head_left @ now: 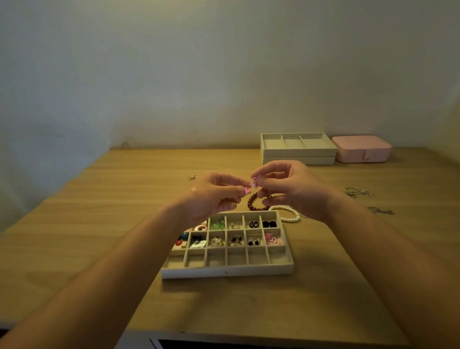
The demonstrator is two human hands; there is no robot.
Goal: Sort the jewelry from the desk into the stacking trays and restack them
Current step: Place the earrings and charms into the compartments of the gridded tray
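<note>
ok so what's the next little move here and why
Probably lower the pink earring, pinched between the left hand and the right hand, into the right-end compartment of the tray's middle row, since a similar pink piece already lies there.

I see a home corner, dimly lit: a wood-grain desk (89,234) against a plain painted wall (175,66), carrying a pink jewelry box (361,151) and beige stacking trays (298,152).

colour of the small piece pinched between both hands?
Pink, with paler looped petals. The small flower-shaped jewelry piece shows best in the head view.
</note>
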